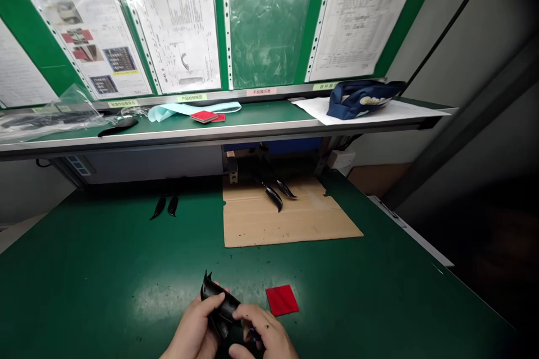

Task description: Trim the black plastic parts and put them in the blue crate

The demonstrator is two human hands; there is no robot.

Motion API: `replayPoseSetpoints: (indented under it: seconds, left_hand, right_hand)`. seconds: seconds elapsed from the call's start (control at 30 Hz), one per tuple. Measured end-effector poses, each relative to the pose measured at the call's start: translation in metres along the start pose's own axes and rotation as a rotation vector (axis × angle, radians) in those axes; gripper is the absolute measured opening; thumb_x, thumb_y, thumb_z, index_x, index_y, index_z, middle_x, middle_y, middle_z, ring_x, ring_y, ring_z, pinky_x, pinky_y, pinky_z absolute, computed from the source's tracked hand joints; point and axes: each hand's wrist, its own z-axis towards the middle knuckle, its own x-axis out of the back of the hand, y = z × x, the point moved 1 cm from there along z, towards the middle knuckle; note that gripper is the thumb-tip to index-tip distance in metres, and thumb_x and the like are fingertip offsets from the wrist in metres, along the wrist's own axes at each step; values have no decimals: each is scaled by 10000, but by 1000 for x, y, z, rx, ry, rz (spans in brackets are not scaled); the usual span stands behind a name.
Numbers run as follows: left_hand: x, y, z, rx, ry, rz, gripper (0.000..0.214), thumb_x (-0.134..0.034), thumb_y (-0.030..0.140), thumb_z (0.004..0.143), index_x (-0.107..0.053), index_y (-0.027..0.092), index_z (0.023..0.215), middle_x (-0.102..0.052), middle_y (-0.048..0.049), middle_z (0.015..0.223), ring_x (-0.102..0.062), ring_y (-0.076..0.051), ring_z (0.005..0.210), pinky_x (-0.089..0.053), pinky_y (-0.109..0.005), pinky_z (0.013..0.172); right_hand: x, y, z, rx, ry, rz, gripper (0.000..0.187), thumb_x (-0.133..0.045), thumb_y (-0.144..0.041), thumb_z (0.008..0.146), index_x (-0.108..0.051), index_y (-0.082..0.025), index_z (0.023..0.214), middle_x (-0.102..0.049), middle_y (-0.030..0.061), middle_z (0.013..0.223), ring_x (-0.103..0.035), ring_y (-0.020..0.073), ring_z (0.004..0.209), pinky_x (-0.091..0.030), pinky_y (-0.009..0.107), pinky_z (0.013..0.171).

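Observation:
My left hand point(196, 322) is closed around a glossy black curved part point(227, 305) with a forked, pointed tip, its thumb pressing along the top. From the other side, my right hand point(265, 331) has its curled fingers on the same part near its lower end. Something dark with a bluish glint shows under the right fingers, too hidden to name. Just right of the hands, a red square pad point(282, 299) lies on the green tabletop point(177, 255).
A cardboard sheet point(290, 227) bears two black curved pieces point(274, 199); two more black pieces point(158, 208) lie at left. The overhead shelf point(269, 123) holds red pads point(205, 116), a light blue strip point(181, 110) and a dark blue cloth item point(362, 100). Small dark crumbs dot the table.

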Motion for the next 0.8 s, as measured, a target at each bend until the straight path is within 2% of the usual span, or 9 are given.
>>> replayPoseSetpoints:
  seconds: [0.07,0.13,0.27,0.4,0.47,0.6,0.7,0.8]
  left_hand:
    - [-6,-2,-13,54,-8,-84,250,-706,251,702,-598,157,907,-654,-63,748,-647,-212,735,-516,-324,707]
    - [-10,0,-25,88,-9,-144,251,-733,246,685,-631,151,893,-675,-71,774,-652,-213,740,-520,-317,692]
    - [-17,11,-44,77,-35,-176,288,-790,250,631,-662,158,871,-705,-81,856,-664,-246,854,-520,-314,743]
    - [-25,24,-65,0,-1,-110,304,-812,270,625,-652,179,866,-691,-39,822,-646,-203,829,-504,-262,714]
    - [-28,29,-73,-28,12,-75,296,-805,297,644,-644,184,866,-669,-22,779,-621,-175,763,-498,-250,673]
    - [-25,29,-80,-42,35,-22,400,-833,358,593,-642,183,898,-644,-10,741,-586,-175,696,-492,-276,621]
    - [-20,27,-78,-47,34,13,439,-840,382,571,-644,183,909,-649,-6,755,-585,-181,701,-485,-279,629]
    - [-19,26,-76,-74,46,41,427,-831,394,578,-647,189,904,-651,-9,768,-592,-198,731,-480,-286,640]
  right_hand:
    - [4,-12,-2,104,39,-114,250,-624,-317,788,-595,-264,1031,-615,18,850,-553,182,736,-397,244,627]
    - [7,-17,-4,184,94,-208,146,-596,-276,815,-607,-248,958,-613,17,802,-554,179,715,-396,254,635]
    - [11,-19,-7,224,170,-214,66,-618,-244,806,-585,-231,863,-604,-5,744,-551,162,688,-391,255,643]
    - [13,-21,-10,183,204,-151,269,-668,-329,796,-454,-211,683,-548,-26,664,-514,142,634,-360,244,595]
    - [15,-23,-12,164,198,-130,312,-629,-430,839,-454,-211,704,-544,-20,683,-512,145,648,-359,250,605]
    - [20,-26,-15,220,178,-150,466,-396,-661,889,-527,-215,922,-551,10,774,-515,171,706,-373,286,660]
    - [22,-28,-16,286,187,-229,510,-308,-668,908,-525,-208,939,-539,16,758,-491,174,689,-358,298,652]
    - [22,-28,-18,367,233,-284,439,-334,-588,945,-535,-200,900,-541,15,725,-482,166,664,-344,299,634]
